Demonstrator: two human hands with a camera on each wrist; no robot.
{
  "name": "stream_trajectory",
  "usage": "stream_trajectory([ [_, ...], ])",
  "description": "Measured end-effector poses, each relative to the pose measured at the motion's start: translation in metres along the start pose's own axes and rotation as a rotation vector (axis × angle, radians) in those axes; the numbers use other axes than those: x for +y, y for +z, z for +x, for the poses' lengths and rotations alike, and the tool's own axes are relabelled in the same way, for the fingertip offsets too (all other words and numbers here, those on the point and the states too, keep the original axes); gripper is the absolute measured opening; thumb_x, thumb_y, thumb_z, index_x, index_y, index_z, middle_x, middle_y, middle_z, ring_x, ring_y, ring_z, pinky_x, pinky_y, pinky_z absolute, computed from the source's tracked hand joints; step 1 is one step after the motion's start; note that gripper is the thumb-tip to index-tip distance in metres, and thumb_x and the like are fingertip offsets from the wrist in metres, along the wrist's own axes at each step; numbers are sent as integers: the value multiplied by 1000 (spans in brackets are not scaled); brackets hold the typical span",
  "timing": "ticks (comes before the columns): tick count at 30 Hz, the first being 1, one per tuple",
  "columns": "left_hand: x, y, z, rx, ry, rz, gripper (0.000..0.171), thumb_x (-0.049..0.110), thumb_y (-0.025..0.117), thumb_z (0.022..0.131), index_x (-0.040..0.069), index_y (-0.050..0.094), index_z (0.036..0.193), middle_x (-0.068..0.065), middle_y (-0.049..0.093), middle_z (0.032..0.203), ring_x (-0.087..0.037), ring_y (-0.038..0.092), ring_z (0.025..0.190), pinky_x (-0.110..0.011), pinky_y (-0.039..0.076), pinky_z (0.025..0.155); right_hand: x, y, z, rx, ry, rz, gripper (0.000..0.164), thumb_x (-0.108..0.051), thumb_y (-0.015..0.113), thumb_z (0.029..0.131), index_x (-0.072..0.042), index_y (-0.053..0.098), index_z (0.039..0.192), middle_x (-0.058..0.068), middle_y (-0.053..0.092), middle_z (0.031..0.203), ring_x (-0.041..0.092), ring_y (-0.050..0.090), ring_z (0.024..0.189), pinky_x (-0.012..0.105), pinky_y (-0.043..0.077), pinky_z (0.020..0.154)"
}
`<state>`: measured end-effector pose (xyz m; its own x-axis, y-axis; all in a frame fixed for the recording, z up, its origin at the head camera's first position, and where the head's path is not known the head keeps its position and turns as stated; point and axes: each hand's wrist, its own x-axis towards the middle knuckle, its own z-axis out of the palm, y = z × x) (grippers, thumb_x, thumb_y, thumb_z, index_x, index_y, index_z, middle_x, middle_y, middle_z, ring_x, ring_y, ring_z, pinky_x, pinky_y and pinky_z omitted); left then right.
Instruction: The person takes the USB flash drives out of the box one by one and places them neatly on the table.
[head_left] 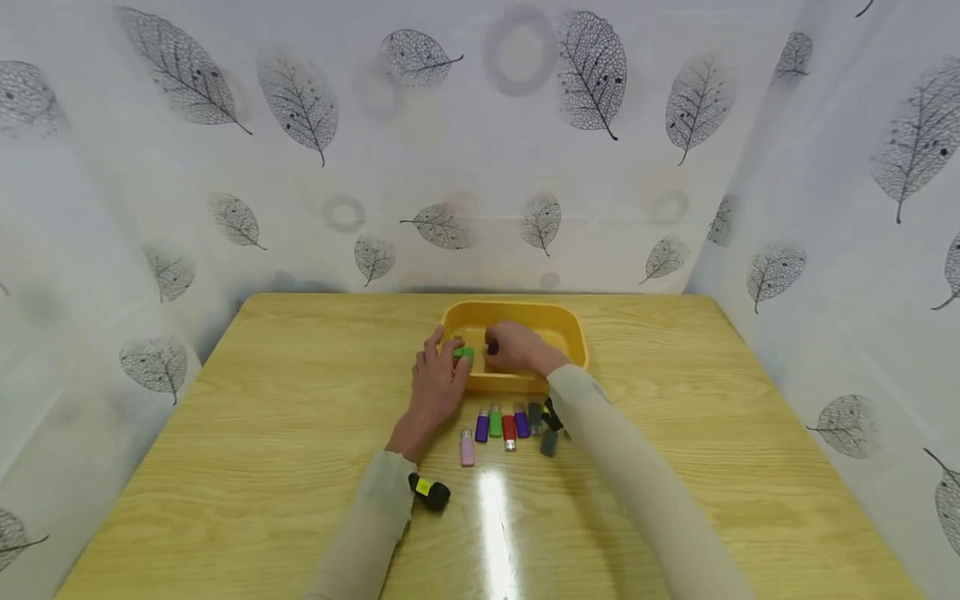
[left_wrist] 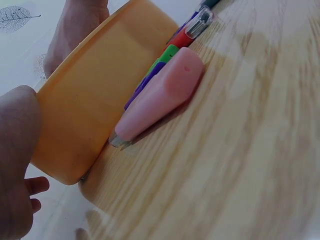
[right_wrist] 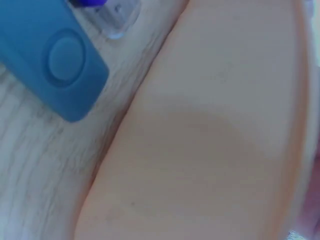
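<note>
My left hand (head_left: 437, 385) lies over the left end of a yellow plastic tray (head_left: 517, 382). Its thumb and index finger reach inside, around a green USB stick (head_left: 464, 354), with a bit of red beside it. The other fingers spread over the left rim, and in the left wrist view fingertips (left_wrist: 37, 185) show outside that end. Inside the tray, my right hand (head_left: 519, 347) pinches a small dark USB stick (head_left: 492, 347), mostly covered by curled fingers. From the right wrist view the hand is largely hidden behind the tray's side wall (right_wrist: 200, 130).
In front of the tray lie several USB sticks: pink (head_left: 467, 448), purple (head_left: 482, 426), green (head_left: 496, 422), red (head_left: 509, 432) and dark grey (head_left: 549, 442). The wooden table (head_left: 315, 392) meets a leaf-patterned cloth (head_left: 465, 150) at its back and sides.
</note>
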<state>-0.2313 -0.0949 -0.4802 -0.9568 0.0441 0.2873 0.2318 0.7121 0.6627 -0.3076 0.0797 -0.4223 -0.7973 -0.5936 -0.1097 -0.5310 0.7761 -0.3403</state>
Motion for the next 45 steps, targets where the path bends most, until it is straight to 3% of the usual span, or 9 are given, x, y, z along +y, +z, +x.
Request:
stream_trajectory([
  [8,-4,-2,-2,4,-10,1,43,33,43,102,8,52,135,-15,21,160,-42,38,127,-58,31,105,-11,-15,-31,45,-38,95,34,-19,69,90,1,66,117,11,69,112,27,64,100,40,52,90],
  [19,4,-4,5,5,18,6,44,32,42,101,7,52,135,-16,21,160,-42,39,125,-57,33,104,2,-34,-90,229,-18,123,29,-11,68,88,2,65,114,15,65,114,29,58,87,39,50,78],
  [24,5,-5,10,45,32,11,43,31,42,100,7,52,134,-17,22,159,-42,39,125,-58,33,104,6,-35,-104,299,-12,145,28,-9,68,87,0,64,113,14,64,112,27,57,85,39,49,77],
  [35,2,1,-9,23,2,-14,42,30,43,99,6,54,133,-18,24,159,-43,38,126,-61,33,102,14,-24,-125,266,9,184,29,-8,68,85,0,65,113,14,65,110,14,51,72,30,47,68],
  [42,2,-1,-8,55,42,-17,42,29,45,99,5,54,132,-19,25,157,-43,40,123,-61,34,98,12,-31,-135,214,17,212,28,-7,69,86,0,66,113,11,66,105,12,52,69,28,47,64],
  [45,3,0,-8,52,30,-19,42,30,45,100,6,55,133,-18,25,158,-42,40,123,-60,34,100,12,-32,-140,172,12,237,27,-6,70,86,0,67,111,9,65,100,13,52,71,27,48,65],
])
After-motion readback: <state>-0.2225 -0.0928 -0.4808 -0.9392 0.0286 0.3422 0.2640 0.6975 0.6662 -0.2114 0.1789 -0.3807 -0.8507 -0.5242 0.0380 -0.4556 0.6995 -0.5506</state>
